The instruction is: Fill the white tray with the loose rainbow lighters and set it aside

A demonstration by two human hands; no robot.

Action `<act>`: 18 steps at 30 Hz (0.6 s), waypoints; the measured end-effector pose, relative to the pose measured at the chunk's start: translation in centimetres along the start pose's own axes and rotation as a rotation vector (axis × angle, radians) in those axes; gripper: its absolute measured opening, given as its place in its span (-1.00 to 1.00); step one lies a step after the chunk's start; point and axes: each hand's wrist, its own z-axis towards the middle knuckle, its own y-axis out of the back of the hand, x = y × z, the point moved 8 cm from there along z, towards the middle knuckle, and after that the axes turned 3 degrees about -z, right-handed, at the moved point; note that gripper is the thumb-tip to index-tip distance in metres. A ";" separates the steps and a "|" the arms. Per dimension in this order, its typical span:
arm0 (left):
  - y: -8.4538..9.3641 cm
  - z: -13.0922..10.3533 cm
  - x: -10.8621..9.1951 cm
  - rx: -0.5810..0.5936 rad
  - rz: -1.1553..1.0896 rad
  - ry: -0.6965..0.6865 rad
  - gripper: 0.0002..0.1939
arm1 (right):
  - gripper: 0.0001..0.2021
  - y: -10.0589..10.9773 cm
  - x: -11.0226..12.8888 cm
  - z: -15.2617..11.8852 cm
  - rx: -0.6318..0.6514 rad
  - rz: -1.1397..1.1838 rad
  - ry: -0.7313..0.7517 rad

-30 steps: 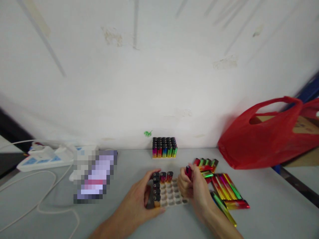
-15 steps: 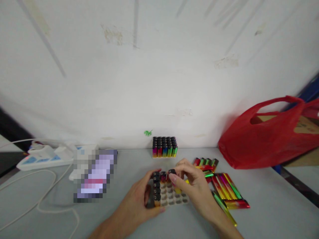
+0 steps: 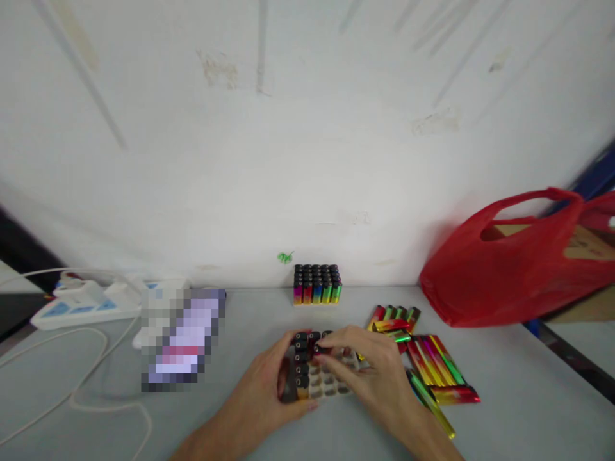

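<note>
My left hand [image 3: 259, 392] grips the left side of a pale tray [image 3: 330, 390] with rows of round-cornered holes, thumb along its front edge. A column of upright black-topped lighters [image 3: 301, 357] fills the tray's left side, and a couple more stand along its back row. Over the second column, my right hand [image 3: 377, 362] pinches a lighter [image 3: 319, 349] by its dark top between thumb and fingers. That lighter's lower part is hidden, so I cannot tell how deep it sits. Right of the tray lie several loose shiny lighters [image 3: 435, 358] in red, yellow, green and purple.
Against the wall stands a full block of lighters [image 3: 317, 291]. On the left are a phone [image 3: 187, 336], a white power strip [image 3: 86, 314] and loose cables [image 3: 103, 349]. A red plastic bag [image 3: 480, 275] sits at the back right.
My right hand has moved left and toward me, from the back row to the second column. A lighter now shows in the back row where it was. My left hand has stayed put.
</note>
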 end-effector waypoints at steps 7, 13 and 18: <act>0.0 -0.1 -0.2 0.001 0.035 -0.029 -0.25 | -0.92 0.0 0.1 0.1 0.008 0.013 0.020; 0.1 -0.1 -0.4 -0.001 0.065 -0.030 -0.23 | -0.89 -0.1 0.3 0.2 0.035 0.003 0.050; 0.1 -0.1 0.0 -0.007 0.050 -0.033 -0.25 | -0.83 -0.4 0.9 0.2 0.068 -0.017 0.135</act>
